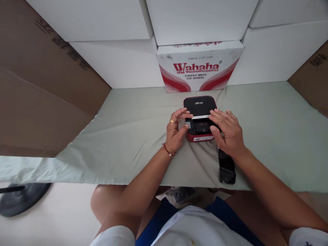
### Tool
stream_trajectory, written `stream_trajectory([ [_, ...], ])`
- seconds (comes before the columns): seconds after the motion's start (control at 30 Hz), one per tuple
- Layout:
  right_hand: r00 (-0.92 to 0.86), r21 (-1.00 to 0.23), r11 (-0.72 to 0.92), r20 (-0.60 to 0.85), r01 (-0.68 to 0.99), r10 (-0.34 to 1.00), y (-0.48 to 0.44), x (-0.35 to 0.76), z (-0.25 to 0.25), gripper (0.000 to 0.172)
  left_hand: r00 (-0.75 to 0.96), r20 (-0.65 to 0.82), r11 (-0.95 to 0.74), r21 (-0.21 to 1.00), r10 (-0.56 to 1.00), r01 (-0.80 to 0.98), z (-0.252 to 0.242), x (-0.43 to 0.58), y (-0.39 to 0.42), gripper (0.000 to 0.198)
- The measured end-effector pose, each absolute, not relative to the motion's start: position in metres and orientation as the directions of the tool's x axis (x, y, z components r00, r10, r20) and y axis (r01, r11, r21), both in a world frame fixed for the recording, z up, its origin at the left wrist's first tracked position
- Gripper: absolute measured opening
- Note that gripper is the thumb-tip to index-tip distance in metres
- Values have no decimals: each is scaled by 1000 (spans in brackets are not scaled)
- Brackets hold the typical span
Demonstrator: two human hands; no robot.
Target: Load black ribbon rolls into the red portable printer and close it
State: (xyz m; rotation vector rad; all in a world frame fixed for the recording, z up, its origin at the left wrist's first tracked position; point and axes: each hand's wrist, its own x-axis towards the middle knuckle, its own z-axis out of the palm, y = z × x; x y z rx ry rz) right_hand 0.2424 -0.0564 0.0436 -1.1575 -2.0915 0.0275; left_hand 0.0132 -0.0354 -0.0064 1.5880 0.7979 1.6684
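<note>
At the middle of the table (269,136) I see a small box (200,104) with rounded corners: a smooth black top with white lettering, a white strip across it and a red base. My left hand (175,131) sits at its 9 o'clock, fingers curled and thumb pinched in, gripping the left edge. My right hand (228,133) lies at its 3 o'clock, fingers spread and loose, resting flat on the top without closing around it.

A glossy black pouch (227,169) lies at the box's 5 o'clock, partly under my right wrist. At 12 o'clock, just behind the box, stands a white carton (200,68) printed in red. Plain white cartons (115,61) are stacked on either side of it and above. Brown cardboard (38,102) walls the table in at 9 o'clock, and more shows at 3 o'clock. A pale green cloth, lightly creased, covers the table. On the floor at 8 o'clock lies a round black base (23,196).
</note>
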Motion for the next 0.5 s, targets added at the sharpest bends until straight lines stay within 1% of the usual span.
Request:
stream_trajectory([
  [0.07, -334, -317, 641, 648, 699, 685, -62, 241, 38, 38, -38, 547, -547, 828, 836, -122, -12, 12, -30, 62],
  [0.1, -340, -298, 666, 677, 684, 653, -65, 240, 35, 37, -58, 517, -520, 842, 854, -142, -14, 11, -26, 71],
  [0.17, -335, -268, 691, 722, 671, 605, -71, 240, 32, 34, -88, 433, -441, 877, 897, -188, -20, 10, -18, 91],
  [0.23, -310, -258, 685, 747, 681, 589, -74, 240, 31, 32, -58, 354, -357, 900, 934, -252, -24, 9, -10, 105],
  [0.3, -300, -262, 682, 751, 683, 589, -75, 242, 32, 31, 22, 316, -292, 899, 948, -325, -26, 10, -5, 111],
  [0.37, -310, -265, 692, 748, 671, 587, -74, 243, 33, 31, 94, 313, -257, 889, 945, -379, -28, 10, -4, 113],
  [0.5, -327, -270, 717, 750, 642, 575, -72, 244, 35, 29, 150, 308, -227, 888, 940, -399, -29, 10, -6, 118],
])
